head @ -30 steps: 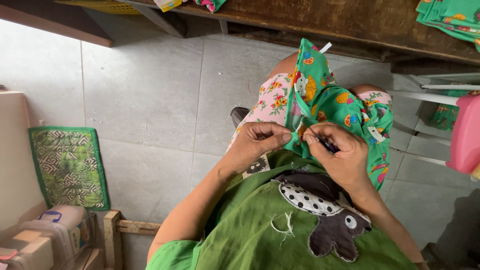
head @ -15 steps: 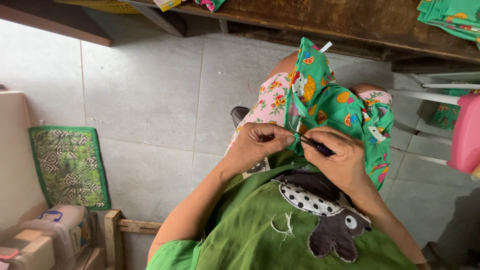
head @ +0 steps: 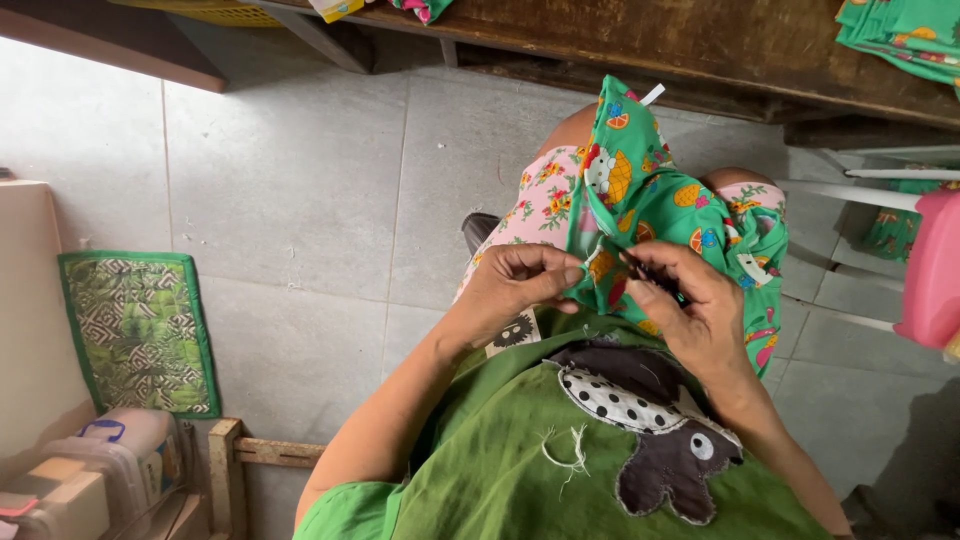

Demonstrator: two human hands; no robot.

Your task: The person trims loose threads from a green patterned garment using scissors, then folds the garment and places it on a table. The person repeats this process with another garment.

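A green cloth with a fruit and cartoon print point(head: 660, 200) lies over my lap. My left hand point(head: 520, 285) pinches its near edge between thumb and fingers. My right hand point(head: 690, 305) grips a small dark tool point(head: 648, 273) against the same edge, close to my left fingertips. The tool's tip is hidden by the fabric and my fingers. I wear a green top with a dark patch animal point(head: 650, 420) and pink floral shorts point(head: 540, 205).
A wooden bench point(head: 700, 45) runs across the top, with folded green cloths point(head: 900, 35) at its right end. A green-bordered mat point(head: 140, 330) lies on the tiled floor at left. Plastic boxes point(head: 110, 470) and a wooden frame point(head: 235, 470) sit at lower left. A pink object point(head: 930, 270) is at right.
Both hands stay on the cloth's edge. My right hand has shifted slightly with the dark tool; the cloth has barely moved.
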